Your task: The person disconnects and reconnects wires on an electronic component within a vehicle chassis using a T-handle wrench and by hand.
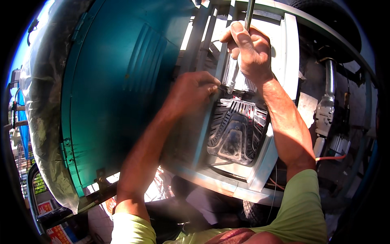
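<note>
My right hand (254,51) is closed around a long thin metal rod (249,16), the thumb lying along it. The rod's upper end leaves the view at the top. Its lower end (232,86) comes down over a finned silver metal box (243,83), just above a black slotted plastic cover (233,132). My left hand (195,91) reaches in from the left with its fingers pinched together beside the pale frame rail (208,134). A small dark bit shows at its fingertips, too small to name.
A large teal metal panel (109,81) with hinges stands at the left, beside a plastic-wrapped cushion (46,93). Pale metal frame bars (290,53) surround the opening. At the right lie a silver shaft and housing (325,112), an orange cable (331,157) and a black tyre (333,20).
</note>
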Tool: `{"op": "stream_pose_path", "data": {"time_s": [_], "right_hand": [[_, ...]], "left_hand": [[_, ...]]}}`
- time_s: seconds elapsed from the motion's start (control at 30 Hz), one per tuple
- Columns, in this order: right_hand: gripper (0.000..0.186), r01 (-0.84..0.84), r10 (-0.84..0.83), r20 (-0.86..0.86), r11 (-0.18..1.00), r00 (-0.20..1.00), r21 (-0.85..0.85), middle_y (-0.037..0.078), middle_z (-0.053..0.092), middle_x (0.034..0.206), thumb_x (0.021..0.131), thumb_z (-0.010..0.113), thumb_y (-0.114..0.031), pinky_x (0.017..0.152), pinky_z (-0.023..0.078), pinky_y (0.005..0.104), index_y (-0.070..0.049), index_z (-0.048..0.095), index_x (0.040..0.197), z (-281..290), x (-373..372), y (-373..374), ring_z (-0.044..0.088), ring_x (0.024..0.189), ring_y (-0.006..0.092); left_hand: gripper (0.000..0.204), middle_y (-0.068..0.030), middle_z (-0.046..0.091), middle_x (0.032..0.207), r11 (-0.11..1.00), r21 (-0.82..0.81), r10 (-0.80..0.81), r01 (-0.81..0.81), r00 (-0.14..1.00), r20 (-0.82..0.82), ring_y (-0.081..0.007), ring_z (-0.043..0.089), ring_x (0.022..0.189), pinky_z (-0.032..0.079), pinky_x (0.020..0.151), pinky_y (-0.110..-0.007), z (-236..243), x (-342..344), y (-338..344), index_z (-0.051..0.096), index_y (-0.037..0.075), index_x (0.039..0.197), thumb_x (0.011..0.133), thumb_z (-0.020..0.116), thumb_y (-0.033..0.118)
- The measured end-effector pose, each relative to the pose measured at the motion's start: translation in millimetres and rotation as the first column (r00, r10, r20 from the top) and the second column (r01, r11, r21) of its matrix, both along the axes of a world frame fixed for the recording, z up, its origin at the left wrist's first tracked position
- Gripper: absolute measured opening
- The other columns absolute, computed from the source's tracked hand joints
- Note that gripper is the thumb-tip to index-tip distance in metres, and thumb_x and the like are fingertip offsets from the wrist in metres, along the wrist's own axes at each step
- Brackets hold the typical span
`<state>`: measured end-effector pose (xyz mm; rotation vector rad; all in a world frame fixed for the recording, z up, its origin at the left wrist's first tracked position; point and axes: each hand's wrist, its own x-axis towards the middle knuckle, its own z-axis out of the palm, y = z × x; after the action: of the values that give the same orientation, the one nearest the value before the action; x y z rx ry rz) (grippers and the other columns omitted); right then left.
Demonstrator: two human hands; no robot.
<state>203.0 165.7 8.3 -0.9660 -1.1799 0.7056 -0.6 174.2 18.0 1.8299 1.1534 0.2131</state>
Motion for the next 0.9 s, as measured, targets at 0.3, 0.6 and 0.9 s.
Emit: {"op": "stream_pose_path", "data": {"time_s": [0.3, 0.6, 0.9], "right_hand": [[0.045, -0.056, 0.056, -0.08, 0.998, 0.995, 0.005, 0.002, 0.066, 0.075, 0.104, 0.058, -0.047, 0.059, 0.046, 0.0274, -0.005, 0.073, 0.093, -2.4, 3.1, 0.2, 0.056, 0.061, 0.0097], [0.05, 0.004, -0.009, -0.057, 0.997, 0.998, -0.082, 0.001, 0.057, 0.067, 0.109, 0.049, -0.041, 0.062, 0.04, 0.0253, -0.001, 0.07, 0.089, 1.8, -1.6, -1.5, 0.05, 0.061, 0.0072], [0.04, 0.034, -0.037, -0.039, 0.998, 0.999, -0.054, 0.002, 0.061, 0.071, 0.109, 0.051, -0.034, 0.059, 0.043, 0.0259, -0.003, 0.071, 0.093, -0.1, 1.0, 2.0, 0.053, 0.06, 0.0085]], "left_hand": [[0.019, -0.0058, 0.074, 0.091, 0.996, -0.056, 0.072, -0.07, 0.997, 0.033, -0.0098, 0.065, 0.069, 0.053, 0.066, -0.028, 2.2, -3.9, -4.2, 0.076, 0.0, 0.111, 0.095, 0.071, 0.01], [0.017, -0.0053, 0.074, 0.092, 0.996, -0.069, 0.069, -0.064, 0.995, 0.076, -0.0083, 0.065, 0.075, 0.054, 0.068, -0.027, 6.7, -2.9, -5.5, 0.077, 0.001, 0.11, 0.095, 0.072, 0.008], [0.015, -0.0057, 0.076, 0.096, 0.991, -0.062, -0.109, 0.116, 0.988, 0.112, -0.0116, 0.068, 0.09, 0.055, 0.084, -0.03, 8.9, 9.0, -1.2, 0.077, 0.0, 0.105, 0.095, 0.07, 0.01]]}}
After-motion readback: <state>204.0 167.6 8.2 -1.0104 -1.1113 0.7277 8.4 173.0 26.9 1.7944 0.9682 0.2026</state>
